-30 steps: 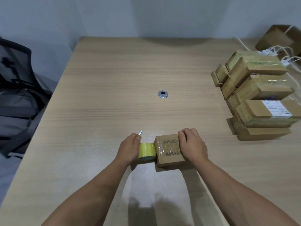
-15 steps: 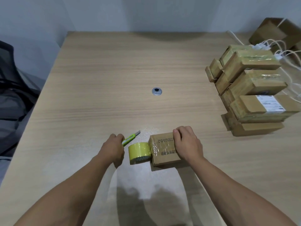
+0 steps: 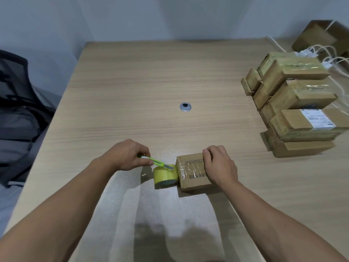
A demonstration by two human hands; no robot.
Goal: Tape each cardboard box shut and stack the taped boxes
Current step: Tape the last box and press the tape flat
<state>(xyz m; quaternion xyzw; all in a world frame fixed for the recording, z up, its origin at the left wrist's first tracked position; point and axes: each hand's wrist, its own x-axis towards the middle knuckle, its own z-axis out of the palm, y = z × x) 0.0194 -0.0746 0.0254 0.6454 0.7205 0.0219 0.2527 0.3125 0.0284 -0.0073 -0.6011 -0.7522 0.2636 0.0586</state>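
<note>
1. Your left hand (image 3: 128,156) is curled round a green utility knife (image 3: 156,162), with thumb and fingers pinching its handle. The blade end points right and lies over the top of the yellow tape roll (image 3: 165,176).
2. The tape roll stands on edge on the table (image 3: 132,82), touching the left side of the small cardboard box (image 3: 192,173). Both sit toward the near middle of the table.
3. Your right hand (image 3: 219,165) lies on the right part of the box top. Its fingers bend over the far edge and grip the box.
4. Clear tape glints across the box top. It seems to run on to the roll, but glare makes that unsure.
5. The stack of taped boxes (image 3: 294,110) stands at the right of the table, well apart from the box under your hand.
6. A round metal grommet (image 3: 185,107) sits mid-table. White cables (image 3: 332,57) lie beyond the stack, and a dark mesh chair (image 3: 17,103) stands off the left edge.
</note>
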